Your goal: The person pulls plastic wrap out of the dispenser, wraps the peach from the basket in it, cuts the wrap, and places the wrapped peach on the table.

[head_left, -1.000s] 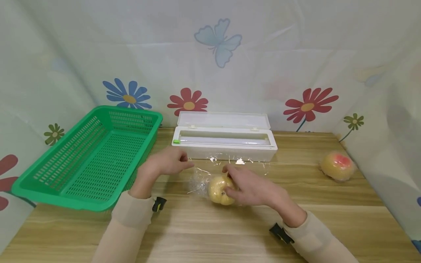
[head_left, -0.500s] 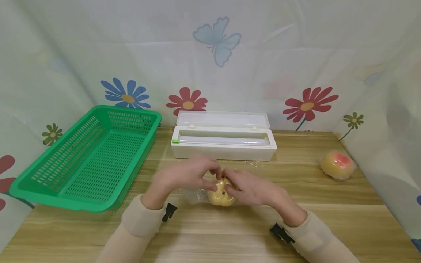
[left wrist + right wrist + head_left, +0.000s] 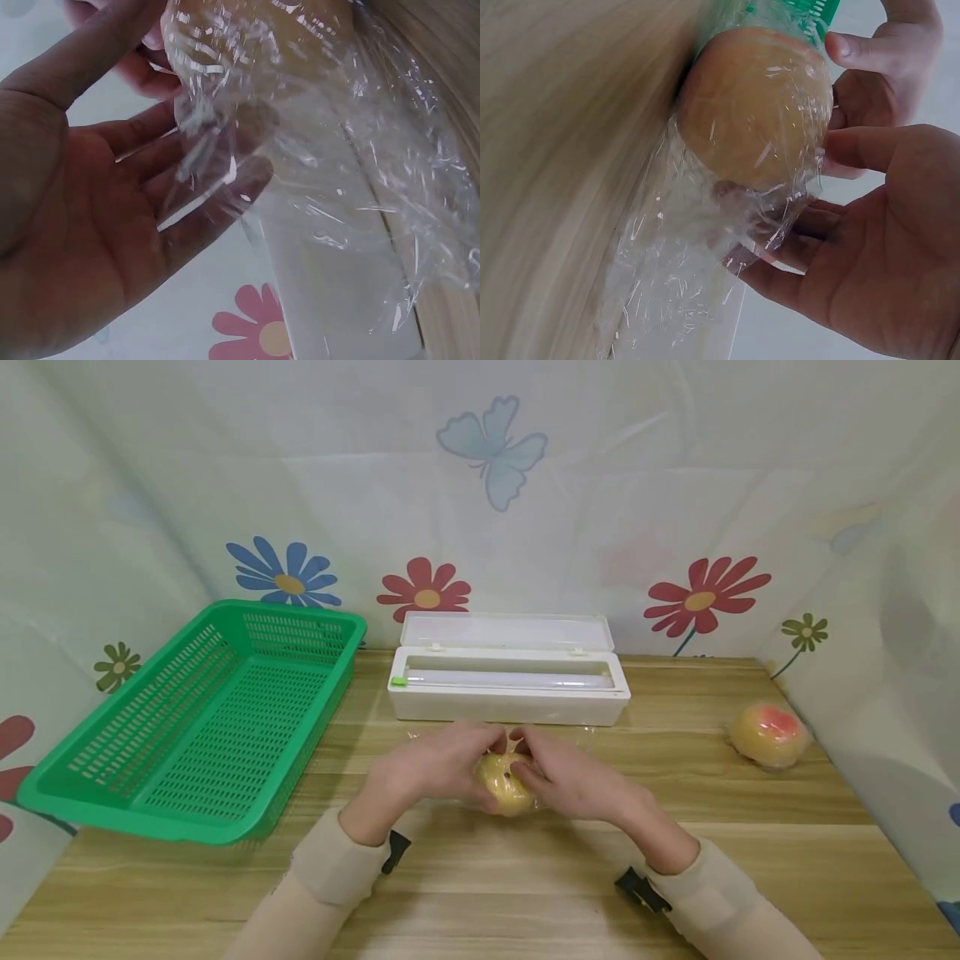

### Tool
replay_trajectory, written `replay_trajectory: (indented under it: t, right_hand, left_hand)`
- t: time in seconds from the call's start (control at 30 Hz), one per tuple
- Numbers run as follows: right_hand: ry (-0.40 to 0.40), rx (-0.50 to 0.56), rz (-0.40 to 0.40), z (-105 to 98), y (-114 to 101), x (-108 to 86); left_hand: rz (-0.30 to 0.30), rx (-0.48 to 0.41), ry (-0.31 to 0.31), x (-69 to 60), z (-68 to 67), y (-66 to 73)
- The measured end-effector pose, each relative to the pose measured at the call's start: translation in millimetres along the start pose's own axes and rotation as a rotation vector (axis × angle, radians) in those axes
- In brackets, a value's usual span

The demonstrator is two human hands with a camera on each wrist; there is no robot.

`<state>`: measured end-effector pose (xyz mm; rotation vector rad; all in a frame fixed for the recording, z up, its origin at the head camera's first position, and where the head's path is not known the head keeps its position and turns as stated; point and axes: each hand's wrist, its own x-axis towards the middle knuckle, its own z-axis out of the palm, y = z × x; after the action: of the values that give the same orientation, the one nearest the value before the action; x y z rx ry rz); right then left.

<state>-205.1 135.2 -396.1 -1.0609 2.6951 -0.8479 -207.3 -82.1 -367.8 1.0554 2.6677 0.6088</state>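
Observation:
A round yellow fruit (image 3: 504, 783) with a dark dimple sits on the table between both hands. Clear plastic wrap (image 3: 667, 262) covers it and spreads loosely around it. My left hand (image 3: 442, 766) lies against the fruit's left side; in the left wrist view its fingers stretch out behind the film, and its thumb reaches toward the fruit. From the right, my right hand (image 3: 573, 774) grips the fruit, thumb on its side and fingers bent behind the film. The fruit's underside is hidden.
A white wrap dispenser box (image 3: 510, 706) with raised lid stands just behind the hands, a roll inside. At left is a green slotted basket (image 3: 168, 831). A second wrapped yellow fruit with a pink patch (image 3: 769, 735) lies at the right, near the wall cloth.
My left hand has moved right, from beside the film to the fruit. The right hand stays at the fruit, its fingers slightly shifted. The film is drawn in closer around the fruit.

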Motion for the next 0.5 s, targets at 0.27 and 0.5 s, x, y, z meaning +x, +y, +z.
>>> replay_trajectory:
  t: [0.27,0.5]
  right_hand:
    - [0.034,-0.068,0.029,-1,-1,-0.8]
    - [0.12,-0.109,0.005,-3,-2,-1.6]
  left_hand:
    - [-0.056,0.012,0.014,5.2,7.9,-8.1]
    - [-0.099,-0.031,0.007,8.9,8.3,-16.7]
